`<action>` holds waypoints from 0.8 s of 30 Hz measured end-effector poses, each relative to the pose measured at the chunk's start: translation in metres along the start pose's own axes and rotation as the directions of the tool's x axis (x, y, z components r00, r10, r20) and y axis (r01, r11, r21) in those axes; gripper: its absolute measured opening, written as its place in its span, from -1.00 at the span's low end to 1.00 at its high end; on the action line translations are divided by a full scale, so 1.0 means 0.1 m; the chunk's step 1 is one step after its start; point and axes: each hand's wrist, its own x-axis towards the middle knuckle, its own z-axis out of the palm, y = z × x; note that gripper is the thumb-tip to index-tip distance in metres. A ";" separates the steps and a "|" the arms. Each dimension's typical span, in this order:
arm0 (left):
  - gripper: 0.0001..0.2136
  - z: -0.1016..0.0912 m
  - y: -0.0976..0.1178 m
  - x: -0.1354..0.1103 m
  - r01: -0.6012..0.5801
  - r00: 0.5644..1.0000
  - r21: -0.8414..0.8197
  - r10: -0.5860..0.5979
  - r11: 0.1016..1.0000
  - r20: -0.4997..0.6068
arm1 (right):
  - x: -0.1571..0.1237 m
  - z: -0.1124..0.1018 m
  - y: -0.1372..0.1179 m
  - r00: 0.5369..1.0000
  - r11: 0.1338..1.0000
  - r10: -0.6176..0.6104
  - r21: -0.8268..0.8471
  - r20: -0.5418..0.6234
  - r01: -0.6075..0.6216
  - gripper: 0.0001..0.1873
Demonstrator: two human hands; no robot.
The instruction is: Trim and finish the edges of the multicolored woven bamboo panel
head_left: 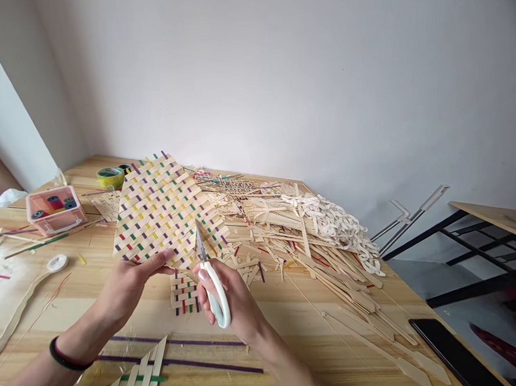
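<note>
My left hand (127, 287) pinches the lower edge of a woven mat (156, 210), thumb on top. The mat is pale strips crossed with purple, green, yellow and red ones, held up tilted above the table. In my right hand (229, 299) are scissors (217, 298) with white and light-blue handles, their blades pointing up in front of the mat's lower right part. Whether the blades touch a strip I cannot tell. Below the mat lies a smaller woven piece (185, 293). Another partly woven piece (142, 375) with green and red strips lies at the table's near edge.
On the left stand a pink plastic box (58, 211) and a yellow tape roll (110, 177). To the right are piled loose pale strips (336, 262) and white cord (326, 214). A black phone (461, 365) lies at the right edge. Purple strips (212, 366) lie in front.
</note>
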 end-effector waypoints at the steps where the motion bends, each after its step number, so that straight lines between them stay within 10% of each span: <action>1: -0.72 0.00 0.01 0.00 0.001 1.000 0.000 -0.001 1.000 0.000 | 0.00 -0.01 -0.01 1.000 1.000 0.007 -0.008 0.000 -0.007 -0.51; 24: -0.66 -0.08 0.10 0.11 -0.001 0.992 -0.090 -0.010 0.996 -0.128 | -0.01 -0.07 -0.01 0.990 0.992 0.051 -0.123 0.135 -0.034 -0.51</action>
